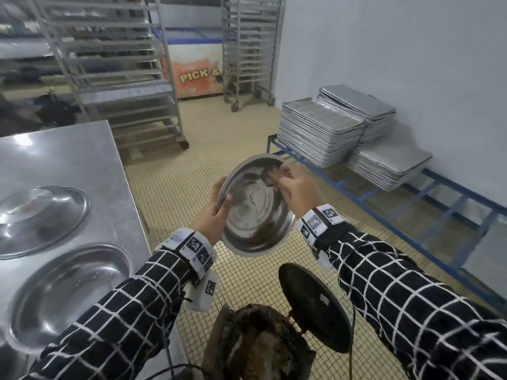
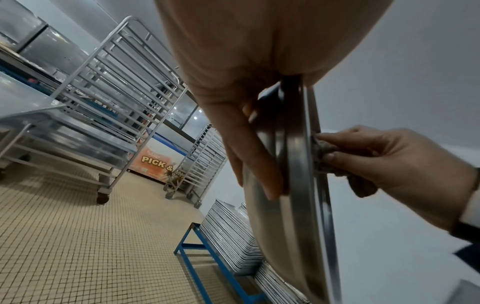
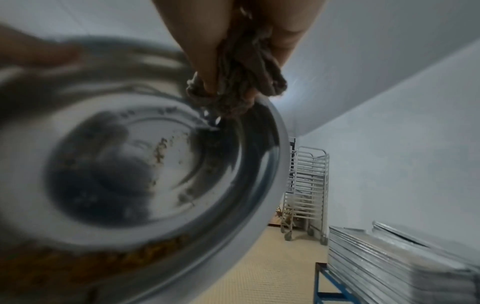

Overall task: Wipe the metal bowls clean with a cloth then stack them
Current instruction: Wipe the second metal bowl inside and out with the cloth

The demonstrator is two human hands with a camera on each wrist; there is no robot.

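A round metal bowl point(image 1: 256, 208) is tilted up in the air over the tiled floor, its inside facing me, with brown specks point(image 3: 159, 152) in it. My left hand point(image 1: 216, 215) grips its left rim, thumb inside and fingers point(image 2: 259, 164) behind. My right hand point(image 1: 295, 185) holds a bunched brown cloth point(image 1: 271, 175) pressed against the inside of the upper right rim; the cloth point(image 3: 241, 82) shows crumpled between its fingers. Two more metal bowls lie on the steel table point(image 1: 82, 154) at left: one upside down point(image 1: 38, 218), one upright point(image 1: 71, 292).
Stacks of metal trays point(image 1: 323, 133) rest on a blue frame point(image 1: 428, 212) along the right wall. Wheeled tray racks point(image 1: 118, 69) stand behind the table, and a chest freezer point(image 1: 196, 72) stands at the back. A dark round object point(image 1: 315, 305) hangs below my hands.
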